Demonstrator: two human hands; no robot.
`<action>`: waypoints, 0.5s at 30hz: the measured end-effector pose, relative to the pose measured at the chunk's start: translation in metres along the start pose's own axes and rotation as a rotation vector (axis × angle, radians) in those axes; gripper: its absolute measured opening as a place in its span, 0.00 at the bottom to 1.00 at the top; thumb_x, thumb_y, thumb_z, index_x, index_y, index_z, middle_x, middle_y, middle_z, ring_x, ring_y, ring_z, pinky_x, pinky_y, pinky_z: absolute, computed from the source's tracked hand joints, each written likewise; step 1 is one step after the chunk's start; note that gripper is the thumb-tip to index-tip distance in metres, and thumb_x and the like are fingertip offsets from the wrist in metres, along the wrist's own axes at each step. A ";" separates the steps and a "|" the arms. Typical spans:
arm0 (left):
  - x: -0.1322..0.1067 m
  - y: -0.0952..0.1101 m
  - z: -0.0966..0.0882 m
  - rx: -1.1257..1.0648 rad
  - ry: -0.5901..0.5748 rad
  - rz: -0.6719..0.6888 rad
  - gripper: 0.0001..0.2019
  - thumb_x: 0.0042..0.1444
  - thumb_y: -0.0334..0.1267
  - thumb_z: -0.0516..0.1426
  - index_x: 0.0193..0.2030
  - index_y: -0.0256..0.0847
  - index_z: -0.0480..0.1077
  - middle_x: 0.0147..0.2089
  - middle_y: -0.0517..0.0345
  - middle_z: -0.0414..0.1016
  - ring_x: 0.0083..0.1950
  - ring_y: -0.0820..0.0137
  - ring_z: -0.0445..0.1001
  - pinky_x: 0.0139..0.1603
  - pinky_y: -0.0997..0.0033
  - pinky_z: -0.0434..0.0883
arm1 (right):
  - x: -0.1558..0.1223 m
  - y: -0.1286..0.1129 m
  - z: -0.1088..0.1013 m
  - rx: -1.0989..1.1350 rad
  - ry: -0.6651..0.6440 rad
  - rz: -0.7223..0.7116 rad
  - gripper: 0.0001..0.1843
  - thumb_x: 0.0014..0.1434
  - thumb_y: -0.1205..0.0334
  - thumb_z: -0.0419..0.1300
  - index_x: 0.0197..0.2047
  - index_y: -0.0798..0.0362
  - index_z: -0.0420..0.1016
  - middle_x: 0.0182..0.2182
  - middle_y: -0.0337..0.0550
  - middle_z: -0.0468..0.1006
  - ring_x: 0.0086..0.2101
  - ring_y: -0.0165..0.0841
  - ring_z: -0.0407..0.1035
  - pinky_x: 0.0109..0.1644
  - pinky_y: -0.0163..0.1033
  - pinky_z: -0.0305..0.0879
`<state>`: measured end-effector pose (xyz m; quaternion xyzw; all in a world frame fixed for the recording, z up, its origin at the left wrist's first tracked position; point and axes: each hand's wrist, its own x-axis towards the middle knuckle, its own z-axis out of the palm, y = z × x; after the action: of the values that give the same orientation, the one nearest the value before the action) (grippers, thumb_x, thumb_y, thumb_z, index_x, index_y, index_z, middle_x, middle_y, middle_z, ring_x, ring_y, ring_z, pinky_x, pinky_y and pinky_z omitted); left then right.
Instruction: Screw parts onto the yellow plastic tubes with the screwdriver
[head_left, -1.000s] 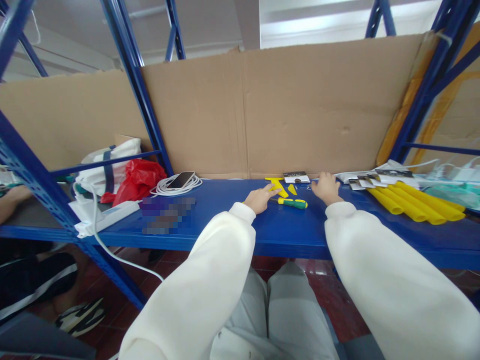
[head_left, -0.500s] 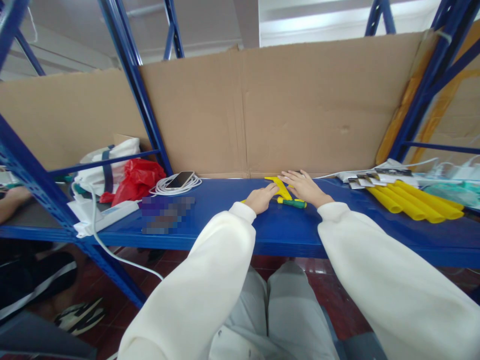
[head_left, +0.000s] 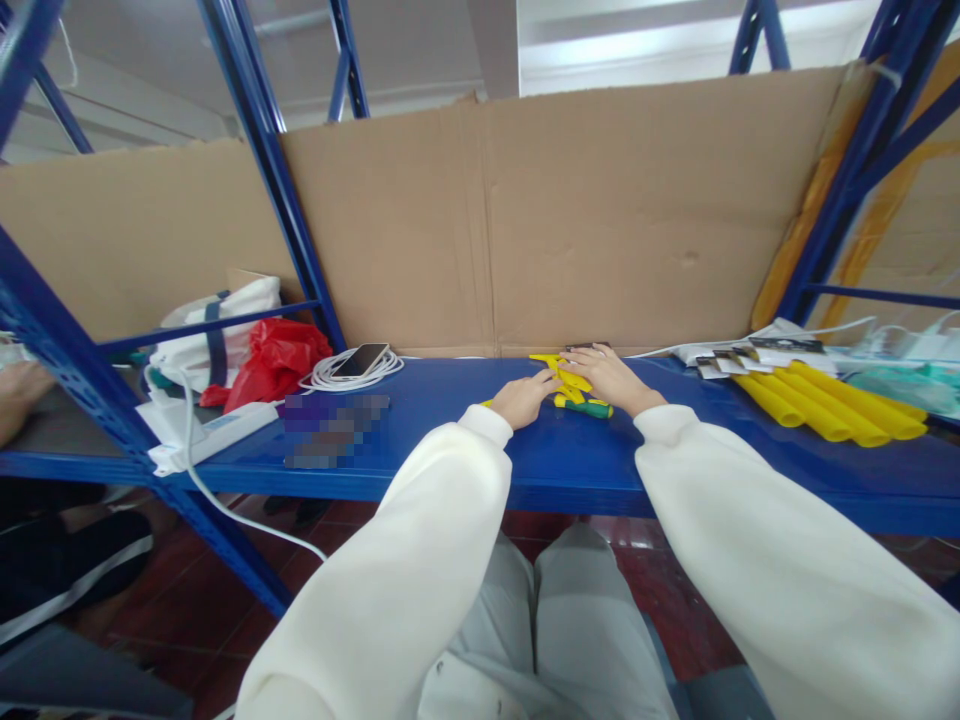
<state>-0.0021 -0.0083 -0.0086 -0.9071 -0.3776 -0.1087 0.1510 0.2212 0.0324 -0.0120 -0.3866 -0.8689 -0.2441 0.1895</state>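
A bright yellow piece [head_left: 556,386], seemingly soft and folded or in two strips, lies between my hands on the blue shelf. My left hand [head_left: 523,398] is closed at its right fingertips on the near left side of it. My right hand [head_left: 611,377] reaches over from the right, its fingers bent onto the upper strip, with the thumb side hidden. Just below the yellow piece and near my right hand rests a green-and-yellow handle [head_left: 592,408], like a screwdriver's. A dark flat object [head_left: 598,346] shows partly behind my right fingers.
Several yellow tubes [head_left: 840,405] with white-and-black labels lie at the right. At the left are a phone [head_left: 362,360] on a coiled white cable [head_left: 322,374], a red plastic bag [head_left: 277,355] and a white power strip [head_left: 225,428]. Cardboard [head_left: 600,220] walls the back; another person's hand [head_left: 22,395] shows far left.
My right fingers have bent from lying flatter, and a yellow strip now shows beneath them. My left hand has barely moved. The other person's hand and foot at the left have shifted.
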 end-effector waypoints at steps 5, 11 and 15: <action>-0.001 0.000 -0.002 -0.009 -0.012 -0.046 0.31 0.62 0.22 0.48 0.69 0.50 0.64 0.73 0.50 0.60 0.60 0.63 0.76 0.60 0.63 0.74 | 0.003 0.004 0.005 0.252 0.092 0.383 0.17 0.66 0.65 0.52 0.51 0.53 0.80 0.52 0.54 0.82 0.54 0.43 0.73 0.60 0.49 0.65; -0.001 -0.006 -0.005 -0.046 0.027 -0.161 0.31 0.62 0.22 0.48 0.70 0.47 0.63 0.74 0.48 0.59 0.62 0.62 0.75 0.62 0.63 0.73 | 0.002 0.027 0.033 0.614 0.097 1.055 0.27 0.63 0.68 0.58 0.64 0.65 0.62 0.38 0.52 0.84 0.37 0.35 0.78 0.38 0.35 0.72; -0.002 -0.008 -0.006 -0.072 0.055 -0.204 0.31 0.61 0.22 0.48 0.69 0.47 0.63 0.74 0.52 0.60 0.63 0.62 0.74 0.63 0.64 0.73 | 0.009 0.031 0.047 0.599 0.065 1.097 0.24 0.60 0.69 0.60 0.59 0.63 0.68 0.34 0.50 0.83 0.34 0.35 0.78 0.34 0.34 0.72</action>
<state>-0.0095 -0.0061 -0.0019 -0.8654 -0.4596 -0.1618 0.1168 0.2325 0.0825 -0.0368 -0.6989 -0.5685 0.1315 0.4135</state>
